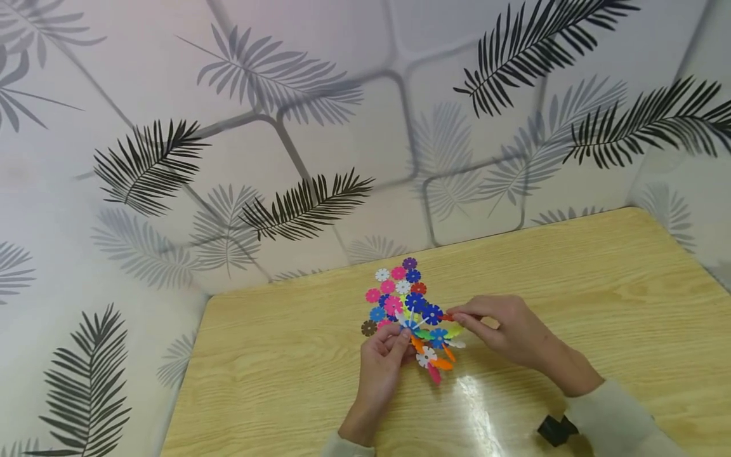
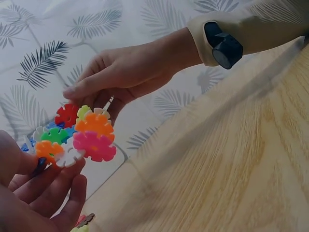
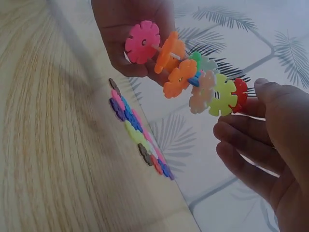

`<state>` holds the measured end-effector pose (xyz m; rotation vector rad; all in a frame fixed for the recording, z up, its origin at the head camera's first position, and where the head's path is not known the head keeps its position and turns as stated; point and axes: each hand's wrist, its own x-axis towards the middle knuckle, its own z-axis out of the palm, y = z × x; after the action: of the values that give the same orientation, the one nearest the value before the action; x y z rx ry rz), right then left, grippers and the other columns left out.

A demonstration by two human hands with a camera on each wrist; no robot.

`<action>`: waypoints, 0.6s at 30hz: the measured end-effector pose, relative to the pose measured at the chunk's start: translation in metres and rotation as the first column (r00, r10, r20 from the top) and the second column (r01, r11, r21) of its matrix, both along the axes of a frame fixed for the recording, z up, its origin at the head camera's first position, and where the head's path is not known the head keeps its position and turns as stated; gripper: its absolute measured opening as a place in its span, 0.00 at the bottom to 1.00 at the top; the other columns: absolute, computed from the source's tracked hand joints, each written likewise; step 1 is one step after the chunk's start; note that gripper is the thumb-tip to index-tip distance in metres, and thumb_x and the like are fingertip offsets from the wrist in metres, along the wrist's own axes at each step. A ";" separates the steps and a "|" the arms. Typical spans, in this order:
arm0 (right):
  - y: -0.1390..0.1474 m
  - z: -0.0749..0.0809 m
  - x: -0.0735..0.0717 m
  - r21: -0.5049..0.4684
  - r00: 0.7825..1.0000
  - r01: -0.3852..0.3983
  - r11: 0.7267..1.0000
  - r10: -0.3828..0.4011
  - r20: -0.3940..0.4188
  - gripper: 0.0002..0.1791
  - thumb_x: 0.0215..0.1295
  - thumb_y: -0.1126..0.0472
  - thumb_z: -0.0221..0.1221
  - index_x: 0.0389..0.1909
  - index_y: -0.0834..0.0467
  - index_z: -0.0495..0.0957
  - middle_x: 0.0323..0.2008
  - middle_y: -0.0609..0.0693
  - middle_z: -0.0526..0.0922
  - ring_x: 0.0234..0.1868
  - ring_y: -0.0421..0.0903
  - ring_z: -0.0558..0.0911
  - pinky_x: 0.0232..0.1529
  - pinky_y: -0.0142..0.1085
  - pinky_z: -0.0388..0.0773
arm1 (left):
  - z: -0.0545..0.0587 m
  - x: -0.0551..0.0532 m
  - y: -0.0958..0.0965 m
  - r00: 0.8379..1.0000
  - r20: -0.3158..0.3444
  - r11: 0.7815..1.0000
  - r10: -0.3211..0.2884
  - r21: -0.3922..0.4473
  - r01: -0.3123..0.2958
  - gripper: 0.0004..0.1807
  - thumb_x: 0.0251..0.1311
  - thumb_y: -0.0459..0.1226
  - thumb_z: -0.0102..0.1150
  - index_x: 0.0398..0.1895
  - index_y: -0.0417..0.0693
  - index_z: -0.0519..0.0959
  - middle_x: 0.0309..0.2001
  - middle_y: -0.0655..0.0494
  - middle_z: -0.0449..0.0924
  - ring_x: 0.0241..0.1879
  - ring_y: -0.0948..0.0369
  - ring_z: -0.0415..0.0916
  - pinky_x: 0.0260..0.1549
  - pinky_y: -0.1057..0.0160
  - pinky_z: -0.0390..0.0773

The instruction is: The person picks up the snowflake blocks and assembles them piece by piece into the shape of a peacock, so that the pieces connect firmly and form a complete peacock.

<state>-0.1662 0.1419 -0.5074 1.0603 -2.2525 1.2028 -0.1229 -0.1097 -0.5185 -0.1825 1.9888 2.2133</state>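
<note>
My left hand grips a cluster of notched plastic flower discs, slotted together at angles and raised off the table. Blue, white, orange, green and pink pieces show in it. From the other side, my right hand pinches a red flower disc between thumb and fingers at the cluster's right edge. In the right wrist view the red disc sits right against a lime-yellow disc. A pink disc sticks out at the cluster's far end, near the left hand.
Several loose flower discs lie flat in a group on the wooden table, just beyond the left hand. Behind the table stands a wall with a leaf pattern. A black device is strapped to the right wrist.
</note>
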 end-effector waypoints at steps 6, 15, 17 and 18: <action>-0.004 0.005 0.006 -0.075 0.854 0.033 0.997 0.011 0.520 0.18 0.76 0.60 0.68 0.64 0.57 0.82 0.47 0.49 0.93 0.46 0.39 0.91 0.45 0.33 0.90 | -0.002 0.000 0.002 1.000 0.002 1.000 0.009 0.025 -0.009 0.09 0.81 0.34 0.59 0.52 0.33 0.80 0.43 0.45 0.93 0.37 0.65 0.88 0.48 0.66 0.91; -0.021 -0.002 0.010 -0.163 0.671 -0.010 0.987 0.128 0.730 0.34 0.67 0.57 0.77 0.70 0.60 0.75 0.40 0.53 0.93 0.25 0.40 0.83 0.27 0.27 0.78 | -0.004 0.002 0.005 1.000 0.013 0.998 0.010 0.065 -0.011 0.05 0.82 0.33 0.58 0.49 0.37 0.79 0.43 0.47 0.94 0.39 0.65 0.90 0.49 0.65 0.91; -0.023 -0.002 0.011 -0.150 0.671 0.007 0.989 0.107 0.734 0.34 0.67 0.58 0.77 0.69 0.60 0.76 0.40 0.54 0.93 0.22 0.41 0.79 0.24 0.28 0.73 | -0.005 0.002 0.006 1.000 0.001 0.998 0.008 0.061 -0.008 0.06 0.81 0.32 0.58 0.49 0.36 0.79 0.42 0.46 0.94 0.39 0.65 0.90 0.49 0.65 0.91; -0.023 -0.001 0.012 -0.148 0.672 0.015 0.989 0.100 0.734 0.33 0.67 0.58 0.77 0.69 0.60 0.76 0.42 0.54 0.93 0.23 0.41 0.80 0.25 0.28 0.75 | -0.006 0.002 0.007 1.000 -0.006 0.998 0.004 0.057 -0.004 0.06 0.81 0.32 0.58 0.49 0.35 0.79 0.42 0.45 0.93 0.39 0.65 0.90 0.48 0.65 0.91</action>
<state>-0.1546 0.1186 -0.5084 0.6065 -2.6406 2.0783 -0.1210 -0.1030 -0.5248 -0.1735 1.9270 2.2726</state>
